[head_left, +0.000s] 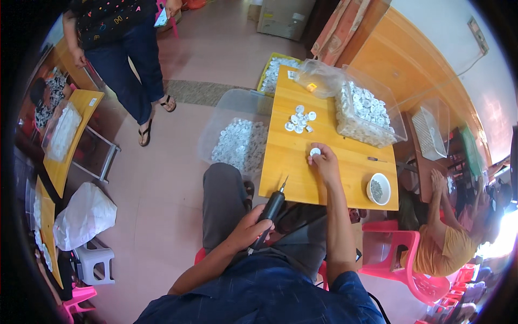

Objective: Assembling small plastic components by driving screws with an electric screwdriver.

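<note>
Left hand (pixel 250 228): fingers wrapped round black screwdriver (pixel 273 205), long axis slanting forward-right. Right hand (pixel 326 163) pinches white disc (pixel 315 152), forward-right of bit tip (pixel 286 177), apart.

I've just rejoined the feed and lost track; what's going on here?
The person's left hand grips a black screwdriver-like tool; the right hand pinches a round white piece over the yellow table, the tool's tip apart from it. Beyond lies a group of white pieces; a full clear bin and a white bowl of grey parts stand rightward.
</note>
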`<state>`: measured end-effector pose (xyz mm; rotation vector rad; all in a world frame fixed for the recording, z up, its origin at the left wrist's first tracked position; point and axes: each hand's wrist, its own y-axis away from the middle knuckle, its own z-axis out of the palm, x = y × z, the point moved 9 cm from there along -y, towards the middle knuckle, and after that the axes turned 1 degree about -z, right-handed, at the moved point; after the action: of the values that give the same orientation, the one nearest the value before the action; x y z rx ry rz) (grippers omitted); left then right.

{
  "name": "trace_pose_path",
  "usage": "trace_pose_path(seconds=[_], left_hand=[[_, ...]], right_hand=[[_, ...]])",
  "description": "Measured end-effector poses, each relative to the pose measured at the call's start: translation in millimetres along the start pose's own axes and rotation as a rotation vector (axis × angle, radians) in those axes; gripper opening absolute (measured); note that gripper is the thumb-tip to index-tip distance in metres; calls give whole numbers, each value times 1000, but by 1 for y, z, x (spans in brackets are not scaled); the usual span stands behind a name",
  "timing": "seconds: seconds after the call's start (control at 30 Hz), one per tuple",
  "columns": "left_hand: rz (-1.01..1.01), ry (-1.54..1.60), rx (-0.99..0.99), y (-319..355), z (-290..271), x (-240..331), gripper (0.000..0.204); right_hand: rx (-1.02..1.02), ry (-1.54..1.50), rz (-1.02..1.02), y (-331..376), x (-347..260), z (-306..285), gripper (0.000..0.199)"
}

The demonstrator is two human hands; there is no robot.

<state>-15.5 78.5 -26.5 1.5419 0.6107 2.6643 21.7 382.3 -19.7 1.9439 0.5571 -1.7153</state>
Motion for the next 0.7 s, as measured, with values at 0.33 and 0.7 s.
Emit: trace_pose_path(seconds=[0.33, 0.7], left_hand=[[19, -52, 7, -1, 4, 5, 43], [7, -75, 37, 0, 3, 4, 43]], right_hand=[[-32, -402, 72, 63, 11, 34, 11], [-87, -301, 20, 79, 18, 54, 13]])
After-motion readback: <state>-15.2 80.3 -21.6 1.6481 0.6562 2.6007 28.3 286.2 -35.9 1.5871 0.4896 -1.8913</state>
